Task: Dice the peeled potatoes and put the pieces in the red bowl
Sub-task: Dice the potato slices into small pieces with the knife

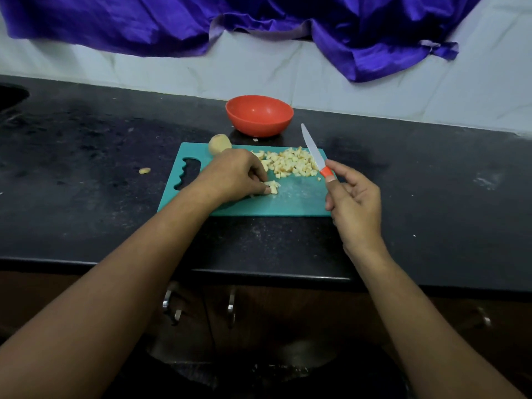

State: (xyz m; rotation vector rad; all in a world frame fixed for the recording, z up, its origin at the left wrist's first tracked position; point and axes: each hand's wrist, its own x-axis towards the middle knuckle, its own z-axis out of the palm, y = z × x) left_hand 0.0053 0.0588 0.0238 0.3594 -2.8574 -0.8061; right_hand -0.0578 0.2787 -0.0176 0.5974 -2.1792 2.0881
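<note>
Potato pieces [290, 165], pale yellow and cut into small rough cubes, lie heaped toward the far right corner of the teal plastic cutting board [288, 204], which sits mid-way along the black speckled stone bench [86, 197], back from its front edge. Nearest on the board, the left hand [236, 174] lies palm down, its fingers curled over a small cluster of cubes [273, 186] and the fingertips pinching them together. The right hand [355, 203] hovers at the board's right edge, thumb and forefinger nipping the orange handle of a slim serrated steel knife [313, 151]. Its other fingers are loosely spread, and the blade points up and away. The cubes look light, firm and damp, so they are likely to be slippery and to scatter. I judge them best scooped in a cupped handful or swept along the flat of the blade, not picked up singly. At the board's far left corner sits a whole peeled potato [219, 144], rounded, smooth, heavier and apt to roll; it wants holding across its flanks. A stray scrap [144, 170] lies on the bench left of the board. Just beyond the board's far edge stands the round red plastic bowl [259, 115], glossy, with nothing visible in it. Behind it rise a white tiled wall [403, 90] and a creased purple satin cloth [288, 18].
</note>
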